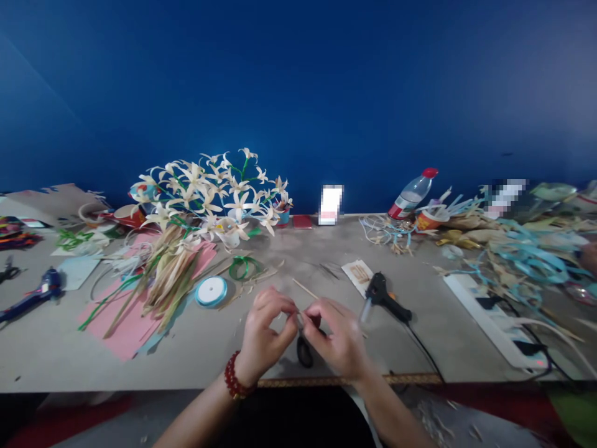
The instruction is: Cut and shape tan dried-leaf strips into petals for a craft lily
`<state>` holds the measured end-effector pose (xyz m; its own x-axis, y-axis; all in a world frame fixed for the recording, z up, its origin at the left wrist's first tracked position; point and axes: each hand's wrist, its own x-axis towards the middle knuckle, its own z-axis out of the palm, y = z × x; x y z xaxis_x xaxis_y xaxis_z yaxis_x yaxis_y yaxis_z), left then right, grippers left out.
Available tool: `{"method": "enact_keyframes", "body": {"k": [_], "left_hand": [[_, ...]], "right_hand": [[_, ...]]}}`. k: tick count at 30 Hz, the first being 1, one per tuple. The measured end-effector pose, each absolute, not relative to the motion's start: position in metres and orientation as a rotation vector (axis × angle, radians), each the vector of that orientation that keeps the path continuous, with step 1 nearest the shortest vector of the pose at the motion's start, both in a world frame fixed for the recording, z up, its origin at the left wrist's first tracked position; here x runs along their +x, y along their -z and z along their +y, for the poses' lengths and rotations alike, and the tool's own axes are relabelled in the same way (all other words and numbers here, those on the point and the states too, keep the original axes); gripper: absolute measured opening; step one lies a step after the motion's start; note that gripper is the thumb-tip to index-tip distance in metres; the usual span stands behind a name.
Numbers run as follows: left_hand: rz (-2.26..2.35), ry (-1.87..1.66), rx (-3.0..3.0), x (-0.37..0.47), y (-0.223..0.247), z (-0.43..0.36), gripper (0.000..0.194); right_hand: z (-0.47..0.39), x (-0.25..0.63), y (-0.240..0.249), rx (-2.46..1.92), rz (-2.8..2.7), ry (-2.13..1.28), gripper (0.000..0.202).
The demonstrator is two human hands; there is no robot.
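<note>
My left hand, with a red bead bracelet at its wrist, pinches thumb and forefinger together. Opposite it, my right hand is closed in a similar pinch. The fingertips meet just above the table's front part, and whatever small thing lies between them is too small to make out. Below the fingers shows a dark handle loop, apparently of scissors, partly hidden by my hands. A thin pale stick lies just beyond the fingertips.
On the right lie a black glue gun and a white power strip with cables. White husk flowers stand at back left, behind dried strips on pink paper. A ribbon spool lies left of my hands; a bottle leans behind.
</note>
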<state>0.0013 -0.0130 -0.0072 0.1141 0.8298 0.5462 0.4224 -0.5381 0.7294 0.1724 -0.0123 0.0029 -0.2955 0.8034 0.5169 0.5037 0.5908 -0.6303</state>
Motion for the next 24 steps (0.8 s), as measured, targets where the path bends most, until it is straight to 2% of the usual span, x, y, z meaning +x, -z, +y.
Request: {"method": "enact_keyframes", "body": {"k": [4,10,14,24], "left_hand": [[1.321,-1.479,1.93,-0.01,0.007,-0.01,0.011],[1.169,-1.226,1.888,-0.001,-0.006,-0.013,0.006],[1.227,-1.27,1.891,0.007,-0.003,-0.013,0.013],[1.307,-1.295,1.827,-0.003,0.01,-0.013,0.008]], "right_hand": [[-0.013,0.178,-0.002,-1.053,-1.887,-0.458,0.012],[-0.011,0.174,-0.002,-1.04,-1.902,-0.488,0.012],[-0.012,0.172,0.0,-1.041,-1.903,-0.485,0.013],[-0.01,0.173,0.008,-1.062,-1.78,-0.423,0.01]]}}
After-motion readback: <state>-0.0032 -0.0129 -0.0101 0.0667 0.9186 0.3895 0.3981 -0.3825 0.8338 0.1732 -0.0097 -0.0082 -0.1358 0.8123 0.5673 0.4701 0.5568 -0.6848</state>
